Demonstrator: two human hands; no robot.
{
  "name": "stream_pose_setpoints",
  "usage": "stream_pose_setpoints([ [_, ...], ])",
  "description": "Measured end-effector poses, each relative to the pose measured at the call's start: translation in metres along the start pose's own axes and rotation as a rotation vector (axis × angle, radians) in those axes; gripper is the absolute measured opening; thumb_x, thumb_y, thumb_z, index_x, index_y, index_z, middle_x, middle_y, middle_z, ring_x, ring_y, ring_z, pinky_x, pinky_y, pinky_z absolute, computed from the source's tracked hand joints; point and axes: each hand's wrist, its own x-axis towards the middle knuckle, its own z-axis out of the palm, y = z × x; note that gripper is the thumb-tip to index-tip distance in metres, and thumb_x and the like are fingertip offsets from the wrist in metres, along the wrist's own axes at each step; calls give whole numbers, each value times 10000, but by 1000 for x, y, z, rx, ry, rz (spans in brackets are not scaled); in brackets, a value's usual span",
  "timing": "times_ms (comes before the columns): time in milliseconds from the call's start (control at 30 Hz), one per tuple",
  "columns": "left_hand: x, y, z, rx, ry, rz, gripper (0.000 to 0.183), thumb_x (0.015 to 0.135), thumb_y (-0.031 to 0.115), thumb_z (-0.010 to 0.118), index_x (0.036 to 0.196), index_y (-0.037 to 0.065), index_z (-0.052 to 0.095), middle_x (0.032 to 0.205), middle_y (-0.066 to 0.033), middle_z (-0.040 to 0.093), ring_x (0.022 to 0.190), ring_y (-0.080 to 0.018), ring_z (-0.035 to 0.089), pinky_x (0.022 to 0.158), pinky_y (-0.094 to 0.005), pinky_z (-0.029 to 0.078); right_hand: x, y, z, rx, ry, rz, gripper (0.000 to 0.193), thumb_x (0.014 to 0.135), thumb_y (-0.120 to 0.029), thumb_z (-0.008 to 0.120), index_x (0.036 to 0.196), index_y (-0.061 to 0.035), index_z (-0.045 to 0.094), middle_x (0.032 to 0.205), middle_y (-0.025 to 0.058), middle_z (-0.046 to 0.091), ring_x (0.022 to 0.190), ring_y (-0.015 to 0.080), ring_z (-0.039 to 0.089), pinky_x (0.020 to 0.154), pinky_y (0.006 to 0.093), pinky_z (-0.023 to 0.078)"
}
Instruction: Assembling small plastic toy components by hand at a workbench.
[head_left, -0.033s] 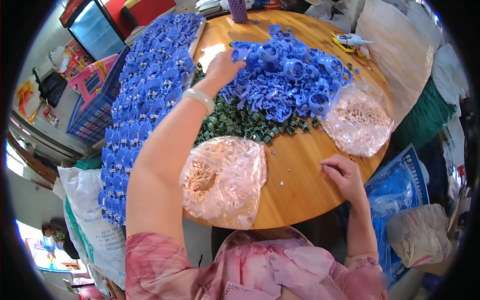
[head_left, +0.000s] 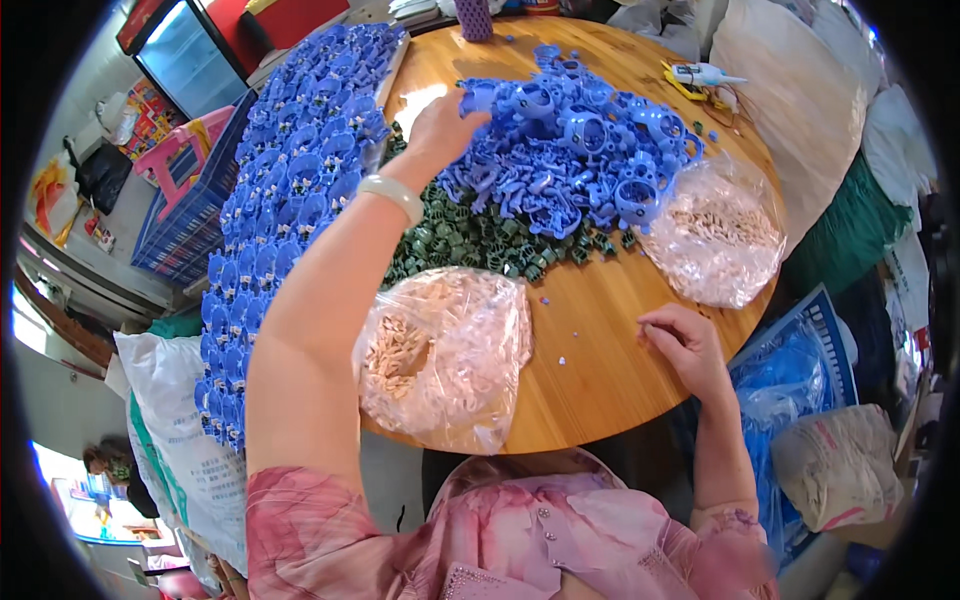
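Observation:
At the left edge of a pile of blue plastic parts (head_left: 585, 135), my left hand (head_left: 440, 135) is closed on a rounded blue plastic part (head_left: 478, 98). Its thumb points right, and the other fingers are partly hidden. A pale bangle circles that wrist. Dark green plastic pieces (head_left: 465, 240) lie heaped in front of the blue pile. My right hand (head_left: 690, 350) hovers at the table's near right, thumb and fingertips pinched together. What is between them is too small to make out. Clear plastic bags of small beige pieces lie nearby, one bag (head_left: 480, 340) below my left forearm, another bag (head_left: 745, 270) beyond my right hand.
Rows of blue assembled parts (head_left: 290, 180) cover a board along the left of the round wooden table (head_left: 590, 390). At the far right lies a white-and-yellow tool (head_left: 705, 76) with a cord. A purple perforated holder (head_left: 474, 18) stands at the back. Sacks and a blue crate (head_left: 185, 235) surround the table.
The left hand and the blue part at its fingertips have shifted very slightly up in view. The right hand stays in nearly the same place and pose.

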Motion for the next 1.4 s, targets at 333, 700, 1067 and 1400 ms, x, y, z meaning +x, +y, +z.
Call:
stream_pose_setpoints([
  [333,-61,120,-47,-1272,-188,32,419,902,322,515,1054,-67,545,860,-218,622,639,-220,613,598,-339,542,56,-25,6,-453,-165,-253,156,842,-94,577,963,-9,628,767,78,618,658,138,596,616,254,466],
  [700,-173,178,-15,-1934,-144,-172,485,952,408,401,1083,-45,515,813,-164,617,615,-233,602,532,-327,499,126,29,74,-381,-277,-549,213,772,-202,620,956,-95,621,838,84,642,791,259,611,678,347,483],
  [1067,-268,84,7,-1772,-47,-464,506,990,395,265,1192,-9,494,944,-154,608,704,-188,599,693,-326,502,112,-14,42,-588,-412,-539,55,801,-74,580,831,-68,625,830,66,573,777,257,592,680,337,471],
  [1400,-264,85,10,-1861,-144,-501,500,987,373,296,1274,-18,414,1045,-179,594,849,-270,629,779,-380,497,113,-30,24,-666,-716,-349,111,783,-57,615,891,-70,632,897,52,574,797,238,596,683,321,477],
])
